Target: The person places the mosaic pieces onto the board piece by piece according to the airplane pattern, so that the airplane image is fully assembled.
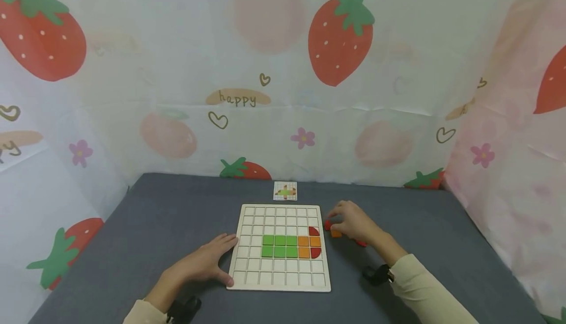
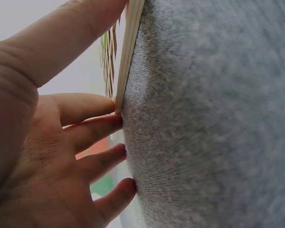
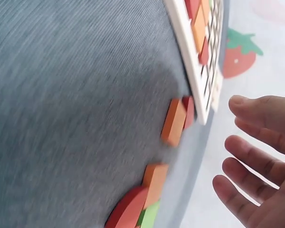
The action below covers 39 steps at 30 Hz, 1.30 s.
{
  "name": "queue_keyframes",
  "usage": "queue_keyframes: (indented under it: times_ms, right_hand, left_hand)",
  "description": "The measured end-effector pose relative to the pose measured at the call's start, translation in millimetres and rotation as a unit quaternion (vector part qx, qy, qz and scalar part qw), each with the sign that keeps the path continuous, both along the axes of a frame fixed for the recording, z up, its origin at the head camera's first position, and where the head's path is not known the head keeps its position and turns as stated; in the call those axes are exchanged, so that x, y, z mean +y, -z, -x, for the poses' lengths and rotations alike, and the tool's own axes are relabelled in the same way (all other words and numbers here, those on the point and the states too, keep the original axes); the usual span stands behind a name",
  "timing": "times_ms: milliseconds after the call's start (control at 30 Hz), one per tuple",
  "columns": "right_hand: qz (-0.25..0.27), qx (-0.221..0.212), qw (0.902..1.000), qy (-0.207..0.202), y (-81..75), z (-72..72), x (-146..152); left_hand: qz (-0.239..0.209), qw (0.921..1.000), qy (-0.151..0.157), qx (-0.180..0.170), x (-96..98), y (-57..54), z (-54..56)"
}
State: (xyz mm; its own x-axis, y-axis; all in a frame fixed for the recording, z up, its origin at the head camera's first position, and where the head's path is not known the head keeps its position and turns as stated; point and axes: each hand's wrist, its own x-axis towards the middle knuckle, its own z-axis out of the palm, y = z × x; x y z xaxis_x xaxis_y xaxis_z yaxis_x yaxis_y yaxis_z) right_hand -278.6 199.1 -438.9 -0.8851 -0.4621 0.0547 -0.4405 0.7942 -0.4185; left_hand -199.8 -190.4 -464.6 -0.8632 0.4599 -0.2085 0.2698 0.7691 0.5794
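Note:
A pale gridded board (image 1: 278,279) lies on the table with green square blocks (image 1: 280,246), orange square blocks (image 1: 303,241) and red curved blocks (image 1: 313,231) in its cells. My left hand (image 1: 203,262) rests at the board's left edge, thumb and fingertips touching it, fingers fairly straight. To the right of the board, my right hand (image 1: 355,221) is over loose blocks, its fingers apart and holding nothing visible. The right wrist view shows a loose orange block (image 3: 174,122) beside a red block (image 3: 188,111), near the board's edge.
Another orange block (image 3: 155,183), a red curved block (image 3: 127,209) and a green block (image 3: 149,214) lie together on the dark grey table (image 1: 194,206). A small pattern card (image 1: 285,191) lies behind the board. Strawberry-printed curtains (image 1: 274,137) surround the table.

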Motion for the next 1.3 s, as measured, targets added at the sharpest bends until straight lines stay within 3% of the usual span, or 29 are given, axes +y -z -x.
queue_keyframes:
  times_ms: [400, 967, 1300]
  right_hand:
    - [0.001, -0.041, 0.9990, 0.019, 7.1, 6.0, 33.8]
    - [-0.028, -0.049, 0.9982, 0.017, 12.9, 5.2, 56.8]
    - [-0.039, -0.025, 0.9989, -0.007, 20.2, 7.5, 57.1]
  left_hand:
    - [0.001, 1.0000, 0.002, -0.001, 0.0, -0.4, 0.8]
    - [0.000, 1.0000, -0.004, 0.001, 0.8, 0.3, -0.1]
    - [0.000, 1.0000, 0.000, 0.003, 1.1, 0.3, 1.0]
